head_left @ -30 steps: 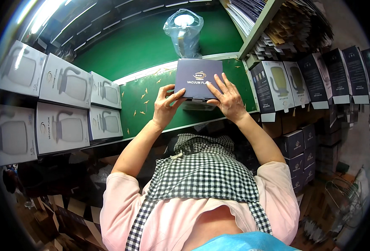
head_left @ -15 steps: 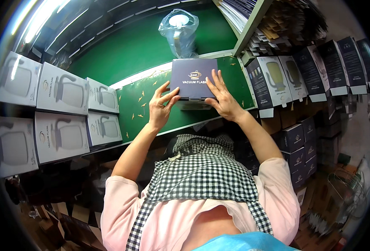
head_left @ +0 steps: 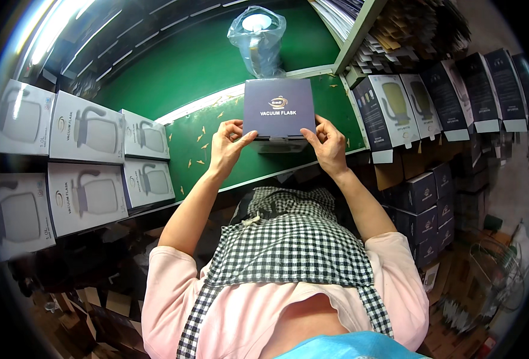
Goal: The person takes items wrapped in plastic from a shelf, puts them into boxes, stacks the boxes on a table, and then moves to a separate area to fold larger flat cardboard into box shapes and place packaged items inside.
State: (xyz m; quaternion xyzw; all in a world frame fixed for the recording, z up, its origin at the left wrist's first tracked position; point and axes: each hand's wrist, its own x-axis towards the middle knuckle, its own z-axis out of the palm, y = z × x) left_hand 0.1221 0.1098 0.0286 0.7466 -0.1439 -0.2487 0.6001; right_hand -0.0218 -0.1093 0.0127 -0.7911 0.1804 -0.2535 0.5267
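Observation:
A dark purple carton (head_left: 278, 124) with its printed top closed stands upright on the green worktable (head_left: 207, 134) in front of me. My left hand (head_left: 228, 145) grips its near left edge, thumb on the top corner and fingers along the side. At the near right corner my right hand (head_left: 329, 145) holds the carton in the same way, its fingers curled against the side. Just behind the carton stands a jug (head_left: 254, 51) with a white lid, wrapped in a clear plastic bag.
White and grey printed cartons (head_left: 88, 128) are stacked two high at the left. Along the right stand several open-flapped cartons (head_left: 390, 110), with more dark cartons (head_left: 420, 194) piled below them. A shelf post (head_left: 363, 36) rises at the back right, beside stacked flat cardboard (head_left: 417, 42).
My right hand has slid off the carton's top to its right side. My left fingers have moved from the top edge down around the left side.

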